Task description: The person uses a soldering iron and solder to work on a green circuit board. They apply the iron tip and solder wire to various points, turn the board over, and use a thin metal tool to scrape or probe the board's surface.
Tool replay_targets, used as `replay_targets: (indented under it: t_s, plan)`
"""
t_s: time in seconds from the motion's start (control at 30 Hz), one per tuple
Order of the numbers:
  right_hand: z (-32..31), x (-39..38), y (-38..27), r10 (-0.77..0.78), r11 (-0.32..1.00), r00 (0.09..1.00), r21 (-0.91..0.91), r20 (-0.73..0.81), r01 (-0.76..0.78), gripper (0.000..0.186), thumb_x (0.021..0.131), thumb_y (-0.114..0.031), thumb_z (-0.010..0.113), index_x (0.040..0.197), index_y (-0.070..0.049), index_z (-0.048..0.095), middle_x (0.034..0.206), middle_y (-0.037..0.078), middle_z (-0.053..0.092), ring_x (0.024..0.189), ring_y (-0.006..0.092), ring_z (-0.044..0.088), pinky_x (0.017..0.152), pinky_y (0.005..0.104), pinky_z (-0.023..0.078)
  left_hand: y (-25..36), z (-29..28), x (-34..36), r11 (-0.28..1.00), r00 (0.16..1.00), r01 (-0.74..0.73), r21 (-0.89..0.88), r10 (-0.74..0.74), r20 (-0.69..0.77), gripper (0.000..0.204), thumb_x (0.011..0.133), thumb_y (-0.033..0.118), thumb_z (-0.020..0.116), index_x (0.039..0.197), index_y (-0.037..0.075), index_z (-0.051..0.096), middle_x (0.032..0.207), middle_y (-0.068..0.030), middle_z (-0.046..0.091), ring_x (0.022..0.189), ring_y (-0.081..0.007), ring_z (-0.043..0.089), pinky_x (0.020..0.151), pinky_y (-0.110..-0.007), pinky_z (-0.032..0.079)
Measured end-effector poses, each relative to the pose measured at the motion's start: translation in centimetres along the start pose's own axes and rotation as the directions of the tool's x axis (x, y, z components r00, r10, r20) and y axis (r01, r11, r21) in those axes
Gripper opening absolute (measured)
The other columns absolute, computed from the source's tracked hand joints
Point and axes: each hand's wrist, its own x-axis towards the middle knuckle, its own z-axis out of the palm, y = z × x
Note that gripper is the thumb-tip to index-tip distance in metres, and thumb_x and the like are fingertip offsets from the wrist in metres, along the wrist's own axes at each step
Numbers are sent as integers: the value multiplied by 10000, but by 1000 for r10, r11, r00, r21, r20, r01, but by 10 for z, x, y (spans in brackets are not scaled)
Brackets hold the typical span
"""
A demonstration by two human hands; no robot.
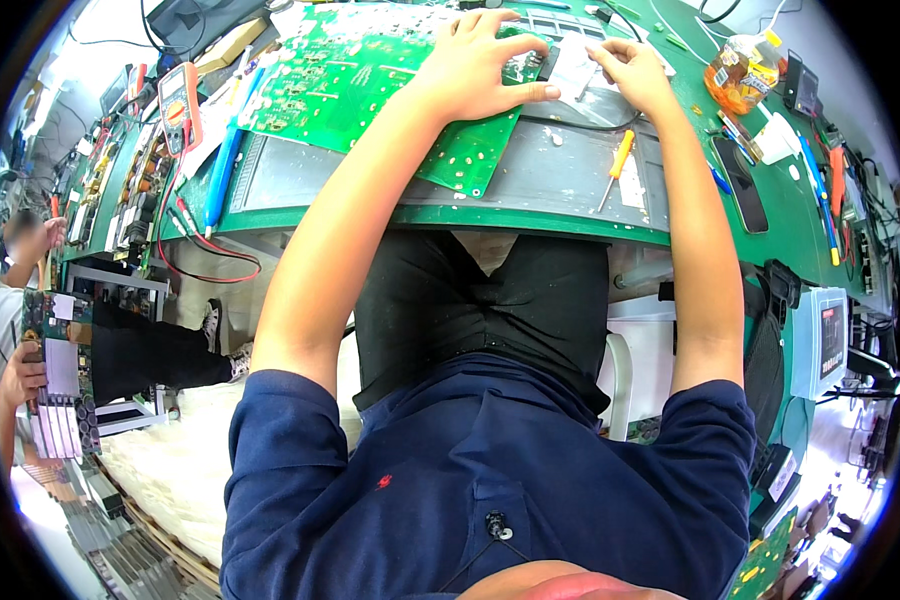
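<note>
A large green circuit board (360, 75) lies on a grey work mat (295, 178) at the far side of the bench in front of me. My left hand (475, 68) rests over the board's right part, fingers spread and thumb pointing right. Beyond its thumb lies a crumpled white piece, perhaps paper or a wipe (573, 70). At that piece's right edge my right hand (635, 75) has thumb and forefinger pinched together; whatever is between them is too small to name. Nearer to me is a screwdriver with an orange-yellow handle (622, 155).
On the left stand an orange multimeter (178, 105) with red and black leads and a blue pen-like tool (225, 175). A bottle of amber drink (740, 75) and a black phone (740, 185) are on the right. Another person's hand (22, 375) holds a board at far left.
</note>
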Motion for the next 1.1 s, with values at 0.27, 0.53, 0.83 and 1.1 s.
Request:
replay_targets:
  t_s: [0.27, 0.53, 0.83, 1.1]
  plan:
    - [-2, -1, -4, 12, 1000, 999, 2, 40, -12, 398, 921, -384, 757, 1015, 2, 752, 759, 3, 663, 680, 82, 574, 642, 253, 460, 0, 1, -1, 1000, 1000, -1, -14, 0, -12, 564, 847, 552, 727, 1262, 173, 683, 1431, -247, 488, 1359, -434, 418, 1136, -549, 314]
    - [-2, -3, -6, -2, 1000, 1000, 28, 13, 2, 391, 926, -390, 750, 996, -5, 756, 749, 2, 667, 675, 77, 578, 638, 254, 463, 4, 3, 1, 1000, 996, 29, 2, -28, -90, 550, 825, 554, 752, 1203, 157, 705, 1323, -226, 551, 1277, -419, 480, 1085, -534, 376]
    - [-4, -3, -8, -18, 1000, 1000, -5, -7, 18, 395, 923, -406, 747, 973, -14, 759, 726, -3, 651, 666, 78, 571, 628, 256, 453, 3, 2, 1, 1000, 987, 25, -16, -27, -159, 601, 826, 511, 761, 1225, 78, 640, 1246, -212, 579, 1230, -400, 510, 1050, -515, 402]
    - [-4, 2, 2, -22, 1000, 1000, -16, 2, 22, 408, 907, -416, 765, 989, -17, 758, 752, 3, 665, 694, 88, 583, 669, 259, 467, -8, 7, 5, 975, 953, 124, -185, -169, -252, 321, 878, 177, 717, 1112, 20, 563, 1050, -229, 620, 1013, -420, 594, 895, -479, 469]
